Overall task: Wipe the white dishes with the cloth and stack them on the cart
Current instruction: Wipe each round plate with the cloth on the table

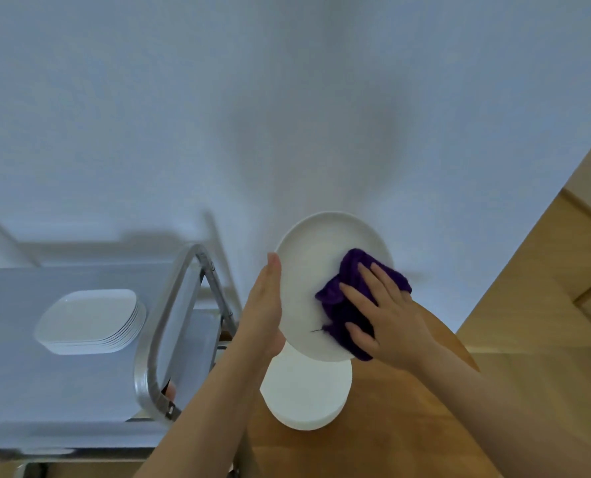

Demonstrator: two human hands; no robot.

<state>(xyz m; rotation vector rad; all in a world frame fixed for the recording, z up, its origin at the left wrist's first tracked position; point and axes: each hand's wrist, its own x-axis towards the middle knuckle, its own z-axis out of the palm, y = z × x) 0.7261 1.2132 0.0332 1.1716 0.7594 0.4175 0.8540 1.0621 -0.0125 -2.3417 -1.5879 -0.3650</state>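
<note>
A round white plate [316, 257] is held tilted in the air above the wooden table. My left hand [264, 305] supports its left rim and underside, thumb along the edge; the fingers behind the plate are hidden. My right hand [387, 319] lies flat with spread fingers on a purple cloth [347, 291], pressing it against the plate's face. Below the plate, a stack of round white plates [304, 398] sits on the table. On the metal cart [62, 391] at the left stands a stack of several white square dishes [90, 320].
The cart's curved metal handle [164, 326] rises between the cart top and my left forearm. A round wooden table [373, 439] lies under my arms. A white wall fills the upper view; wooden flooring [546, 288] runs along the right.
</note>
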